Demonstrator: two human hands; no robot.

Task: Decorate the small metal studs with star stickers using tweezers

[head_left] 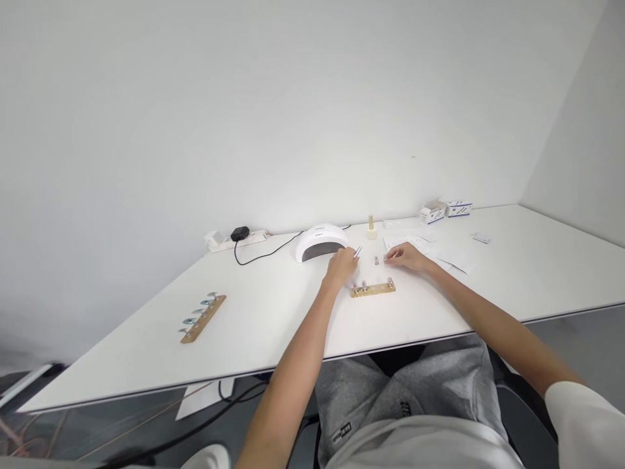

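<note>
My left hand [342, 266] is closed around thin metal tweezers [358, 251], whose tip points up and to the right. My right hand [404, 256] rests on the white table [273, 326] with its fingers pinched on a tiny item I cannot make out. Between the two hands a small metal stand [376, 260] sits loose on the table. Just in front of the hands lies a short wooden strip [373, 289] carrying small metal holders. Behind my left hand stands a white dome-shaped nail lamp [319, 242].
A second wooden strip [202, 318] with several metal holders lies at the left. A power strip with a black plug [237, 236] sits by the wall. A small bottle [372, 228], papers [452, 255] and little boxes [443, 210] are at the back right.
</note>
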